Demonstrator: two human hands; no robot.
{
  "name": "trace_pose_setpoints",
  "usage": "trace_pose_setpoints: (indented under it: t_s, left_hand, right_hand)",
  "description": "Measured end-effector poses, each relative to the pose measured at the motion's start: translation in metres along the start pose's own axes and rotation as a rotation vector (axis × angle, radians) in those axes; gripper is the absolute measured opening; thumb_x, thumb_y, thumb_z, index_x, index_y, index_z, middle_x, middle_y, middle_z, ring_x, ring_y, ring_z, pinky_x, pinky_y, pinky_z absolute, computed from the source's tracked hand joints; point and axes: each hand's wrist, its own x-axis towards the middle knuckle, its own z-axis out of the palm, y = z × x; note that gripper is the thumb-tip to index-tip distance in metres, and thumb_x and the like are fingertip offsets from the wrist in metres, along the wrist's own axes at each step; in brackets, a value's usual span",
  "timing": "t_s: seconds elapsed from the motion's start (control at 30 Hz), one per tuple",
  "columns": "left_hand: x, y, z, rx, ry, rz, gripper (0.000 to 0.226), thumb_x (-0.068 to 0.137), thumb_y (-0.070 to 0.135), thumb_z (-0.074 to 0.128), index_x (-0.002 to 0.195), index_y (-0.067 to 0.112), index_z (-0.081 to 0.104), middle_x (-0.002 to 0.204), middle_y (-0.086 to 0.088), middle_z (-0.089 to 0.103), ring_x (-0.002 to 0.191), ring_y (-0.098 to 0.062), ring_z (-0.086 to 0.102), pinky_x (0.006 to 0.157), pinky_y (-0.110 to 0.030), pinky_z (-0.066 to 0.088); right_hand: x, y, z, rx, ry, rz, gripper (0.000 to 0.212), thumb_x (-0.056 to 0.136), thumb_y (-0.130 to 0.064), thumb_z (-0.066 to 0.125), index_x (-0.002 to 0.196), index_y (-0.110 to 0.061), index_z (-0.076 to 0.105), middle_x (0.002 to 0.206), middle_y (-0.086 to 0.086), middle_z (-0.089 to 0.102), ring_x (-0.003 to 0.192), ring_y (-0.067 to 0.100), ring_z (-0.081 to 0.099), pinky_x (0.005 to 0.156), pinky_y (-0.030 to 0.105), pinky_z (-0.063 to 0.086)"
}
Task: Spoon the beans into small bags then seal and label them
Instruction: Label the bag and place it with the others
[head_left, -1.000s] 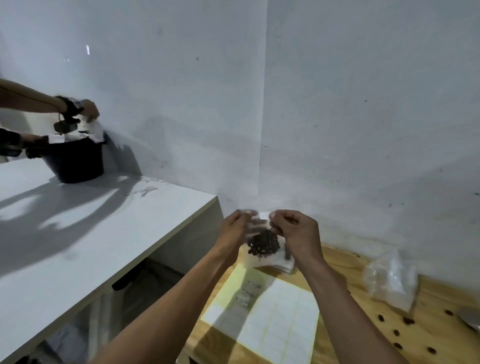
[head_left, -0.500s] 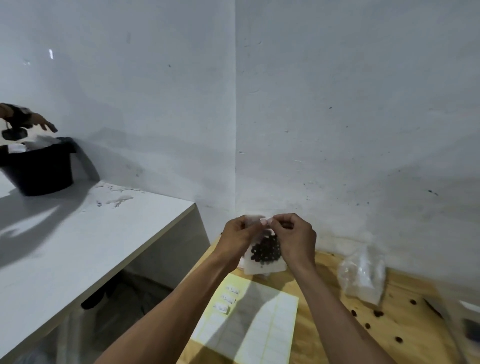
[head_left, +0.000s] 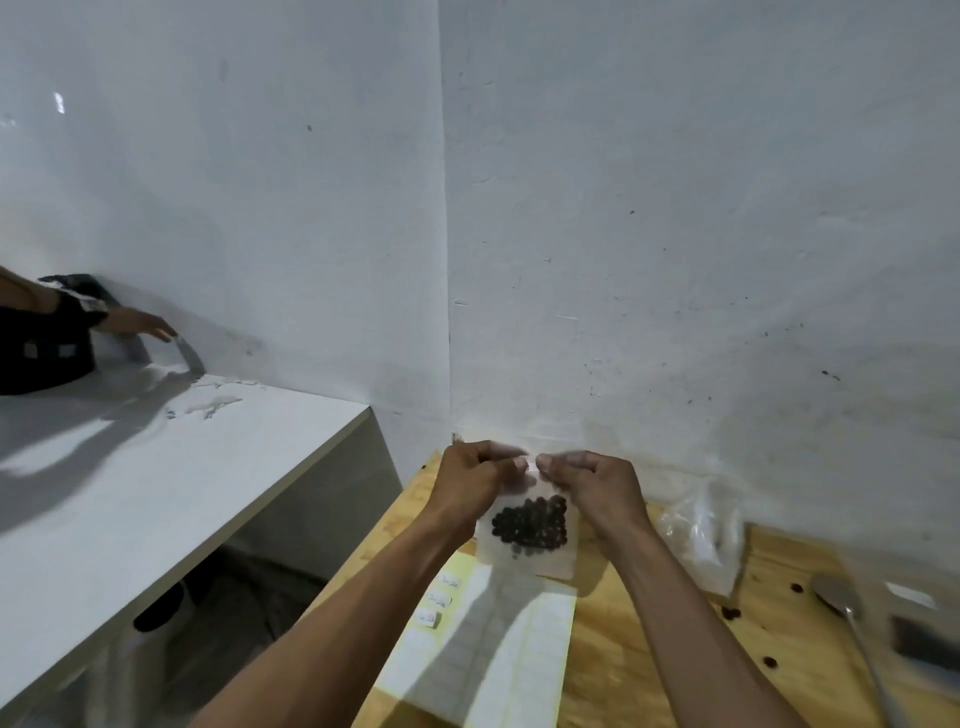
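A small clear bag (head_left: 527, 553) with dark beans (head_left: 531, 524) in its lower half hangs above the wooden table (head_left: 613, 649). My left hand (head_left: 475, 480) and my right hand (head_left: 592, 486) both pinch its top edge, fingertips almost meeting. Under the bag lies a white label sheet (head_left: 498, 644) with three written labels (head_left: 439, 598) along its left side. A metal spoon (head_left: 844, 605) rests on the table at the right. Loose beans (head_left: 732, 613) lie scattered near it.
A pile of clear empty bags (head_left: 701, 535) sits against the wall at right. A white table (head_left: 156, 467) stands to the left, where another person's hand (head_left: 137, 322) holds a scraper beside a black bucket (head_left: 41, 353). A dark blurred object (head_left: 924, 639) lies far right.
The view has swung right, bringing the spoon into view. My hands have kept hold of the bag's top and drawn closer together. The other person's hand has come down to the white table with a scraper.
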Motion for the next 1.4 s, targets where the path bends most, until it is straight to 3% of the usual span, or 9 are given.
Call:
trace_pose_setpoints:
  t_s: [0.17, 0.33, 0.5, 0.67, 0.73, 0.87, 1.07, 1.23, 1.4]
  left_hand:
    - [-0.001, 0.006, 0.018, 0.042, -0.008, 0.000, 0.011, 0.089, 0.001, 0.071, 0.099, -0.003, 0.075, 0.085, -0.015, 0.076, 0.068, -0.015, 0.076, 0.062, -0.019, 0.057]
    - [0.005, 0.013, 0.051, -0.072, -0.065, -0.076, 0.012, 0.090, 0.010, 0.074, 0.099, 0.002, 0.076, 0.092, -0.014, 0.077, 0.076, -0.019, 0.074, 0.069, -0.030, 0.061]
    - [-0.002, -0.002, 0.109, 0.092, -0.318, -0.217, 0.056, 0.067, 0.026, 0.094, 0.112, 0.002, 0.071, 0.100, -0.008, 0.078, 0.089, -0.022, 0.076, 0.080, -0.039, 0.061]
    - [-0.025, -0.005, 0.187, 0.020, -0.340, -0.221, 0.020, 0.074, 0.002, 0.087, 0.080, 0.005, 0.068, 0.081, -0.010, 0.075, 0.073, -0.021, 0.074, 0.070, -0.035, 0.060]
    - [-0.032, -0.009, 0.222, 0.060, -0.362, -0.184, 0.025, 0.073, 0.012, 0.090, 0.084, 0.008, 0.068, 0.085, -0.007, 0.074, 0.079, -0.021, 0.073, 0.068, -0.031, 0.059]
    - [-0.052, -0.005, 0.280, 0.303, -0.472, 0.006, 0.075, 0.072, 0.025, 0.091, 0.136, 0.013, 0.053, 0.105, 0.001, 0.063, 0.096, -0.019, 0.065, 0.077, -0.025, 0.053]
    - [-0.075, -0.019, 0.331, 0.685, -0.628, 0.215, 0.050, 0.073, 0.039, 0.081, 0.108, 0.009, 0.061, 0.112, -0.012, 0.063, 0.096, -0.027, 0.063, 0.078, -0.038, 0.055]
    - [-0.081, -0.043, 0.341, 0.939, -0.739, 0.300, 0.038, 0.100, 0.033, 0.054, 0.124, 0.005, 0.062, 0.133, -0.020, 0.054, 0.128, -0.036, 0.042, 0.108, -0.042, 0.034]
    - [-0.075, -0.058, 0.340, 1.049, -0.752, 0.355, 0.044, 0.102, 0.040, 0.047, 0.125, 0.005, 0.062, 0.130, -0.022, 0.056, 0.128, -0.035, 0.042, 0.111, -0.042, 0.031]
  right_hand:
    - [-0.008, -0.003, -0.020, -0.065, -0.009, 0.022, 0.018, 0.093, -0.021, 0.069, 0.080, -0.013, 0.078, 0.072, -0.005, 0.076, 0.066, 0.006, 0.068, 0.068, 0.023, 0.049]
    - [-0.019, -0.010, -0.065, -0.095, -0.183, 0.119, 0.025, 0.083, -0.030, 0.081, 0.100, -0.014, 0.074, 0.092, 0.002, 0.079, 0.087, 0.021, 0.076, 0.077, 0.035, 0.060]
    - [-0.024, -0.004, -0.128, -0.063, 0.139, 0.142, 0.036, 0.073, -0.004, 0.087, 0.104, -0.005, 0.069, 0.096, 0.015, 0.077, 0.084, 0.025, 0.075, 0.068, 0.034, 0.061]
    - [-0.041, 0.004, -0.197, -0.264, 0.365, 0.103, 0.056, 0.074, -0.021, 0.089, 0.122, -0.018, 0.059, 0.107, 0.007, 0.069, 0.098, 0.024, 0.069, 0.087, 0.041, 0.059]
    - [-0.052, 0.006, -0.228, -0.336, 0.471, 0.062, 0.055, 0.082, -0.022, 0.082, 0.130, -0.020, 0.055, 0.110, 0.006, 0.066, 0.101, 0.024, 0.066, 0.083, 0.037, 0.057]
    - [-0.073, 0.013, -0.283, -0.408, 0.630, 0.083, 0.047, 0.087, -0.023, 0.077, 0.131, -0.015, 0.061, 0.109, 0.006, 0.067, 0.101, 0.023, 0.066, 0.092, 0.038, 0.055]
    - [-0.086, 0.033, -0.315, -0.601, 0.707, 0.216, 0.045, 0.094, -0.026, 0.068, 0.134, -0.007, 0.062, 0.128, 0.014, 0.068, 0.118, 0.031, 0.062, 0.103, 0.038, 0.046]
    - [-0.092, 0.061, -0.314, -0.738, 0.572, 0.337, 0.044, 0.101, -0.030, 0.055, 0.137, -0.005, 0.058, 0.134, 0.015, 0.064, 0.123, 0.032, 0.058, 0.099, 0.033, 0.045]
    - [-0.088, 0.070, -0.315, -0.807, 0.555, 0.343, 0.043, 0.102, -0.032, 0.051, 0.138, -0.009, 0.061, 0.138, 0.010, 0.063, 0.125, 0.029, 0.058, 0.104, 0.031, 0.043]
